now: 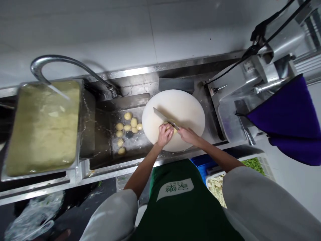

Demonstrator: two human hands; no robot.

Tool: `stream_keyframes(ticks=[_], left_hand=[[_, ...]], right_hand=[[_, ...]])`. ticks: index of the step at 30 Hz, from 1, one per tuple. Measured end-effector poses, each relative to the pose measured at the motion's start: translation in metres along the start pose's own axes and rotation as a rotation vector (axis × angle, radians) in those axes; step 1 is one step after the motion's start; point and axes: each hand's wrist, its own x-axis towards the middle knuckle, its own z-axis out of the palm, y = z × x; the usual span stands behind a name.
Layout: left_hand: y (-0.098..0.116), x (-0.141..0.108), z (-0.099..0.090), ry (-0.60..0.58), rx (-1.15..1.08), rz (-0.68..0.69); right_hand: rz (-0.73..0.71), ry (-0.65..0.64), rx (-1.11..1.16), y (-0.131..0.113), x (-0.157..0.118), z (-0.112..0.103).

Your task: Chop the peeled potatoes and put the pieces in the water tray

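A round white cutting board point(185, 103) lies partly over the sink's right end. On it, my right hand point(188, 135) is closed on the handle of a cleaver point(161, 115), whose broad blade points up and left. My left hand point(165, 134) presses with curled fingers on a pale yellow peeled potato point(175, 130) beside the blade. Most of that potato is hidden by the fingers and the cleaver. Several whole peeled potatoes point(127, 127) lie on the sink floor left of the board.
Water runs from a curved faucet point(67, 59) into a large metal tub point(79, 134) of cloudy yellowish water on the left. A metal machine point(233, 83) with a purple cloth point(286, 117) stands at right. Crates of cut vegetables point(253, 164) sit below the counter.
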Motion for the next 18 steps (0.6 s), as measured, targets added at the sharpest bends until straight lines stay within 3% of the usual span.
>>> stream_keyframes(ticks=[4,7,10,14,18], left_hand=[[0.003,0.018,0.006,-0.133,-0.043,0.081],[0.0,0.026,0.016,-0.086,-0.092,0.084],[-0.002,0.026,0.023,-0.032,-0.07,0.045],[-0.002,0.026,0.022,-0.131,-0.064,0.035],[-0.001,0.03,0.02,-0.135,-0.052,0.059]], right_hand=[[0.111,0.019,0.025,0.035,-0.012,-0.018],[0.218,0.014,-0.046,0.043,-0.031,-0.024],[0.229,-0.012,-0.103,0.031,-0.048,-0.019],[0.255,-0.028,-0.05,0.006,-0.068,-0.006],[0.264,-0.032,0.032,-0.011,-0.077,0.004]])
